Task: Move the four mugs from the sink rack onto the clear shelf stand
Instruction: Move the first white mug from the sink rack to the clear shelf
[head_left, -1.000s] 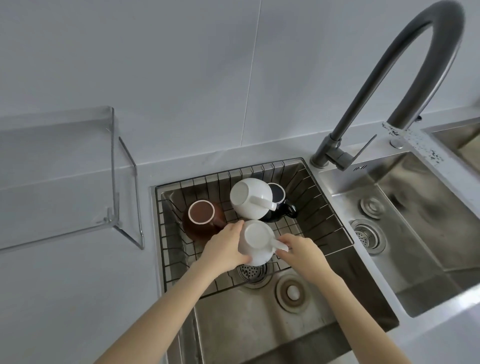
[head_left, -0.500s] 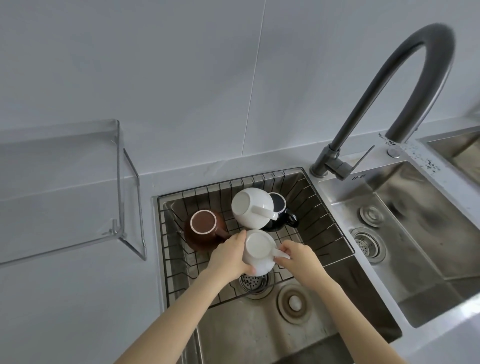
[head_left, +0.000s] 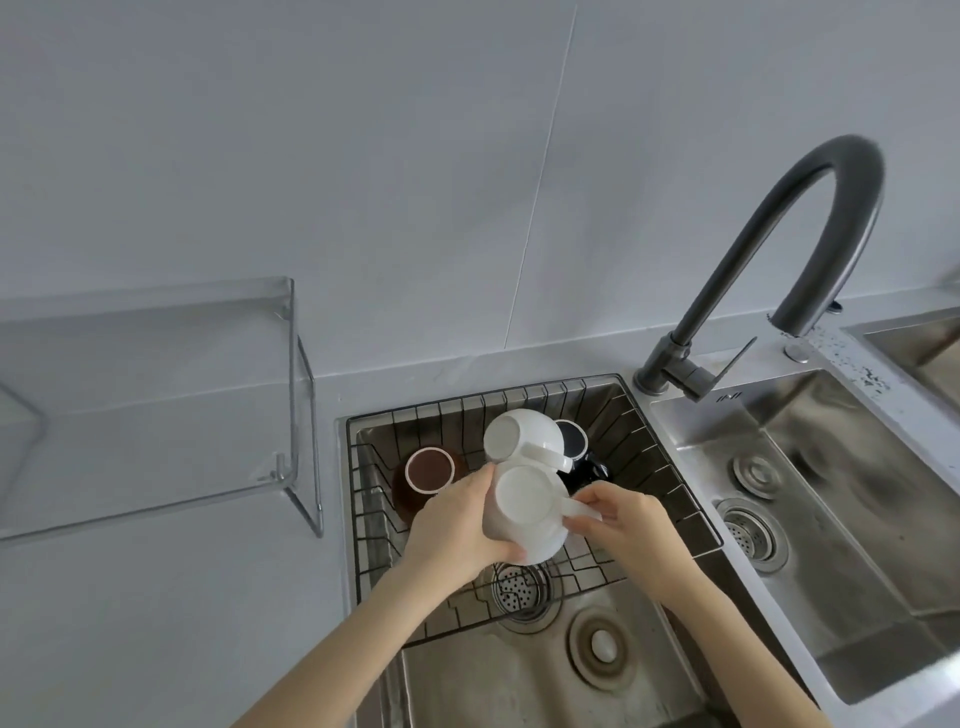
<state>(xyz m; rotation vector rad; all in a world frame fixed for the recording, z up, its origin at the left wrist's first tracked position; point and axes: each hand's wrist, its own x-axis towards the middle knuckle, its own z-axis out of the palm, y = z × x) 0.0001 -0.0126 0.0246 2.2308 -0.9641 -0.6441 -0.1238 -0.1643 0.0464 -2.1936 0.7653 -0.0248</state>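
Black mug (head_left: 587, 462) mostly behind white mugs (head_left: 524, 441)

both bare forearms reach forward; the left hand (head_left: 451, 525) cups a mug's (head_left: 524, 512) side, the right hand (head_left: 626, 522) pinches its handle.

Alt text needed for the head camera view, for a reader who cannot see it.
Both hands hold an upside-down white mug over the wire sink rack: the left hand on its body, the right hand at its handle. Another white mug, a brown mug and a black mug remain in the rack; the clear shelf stand on the left holds nothing.
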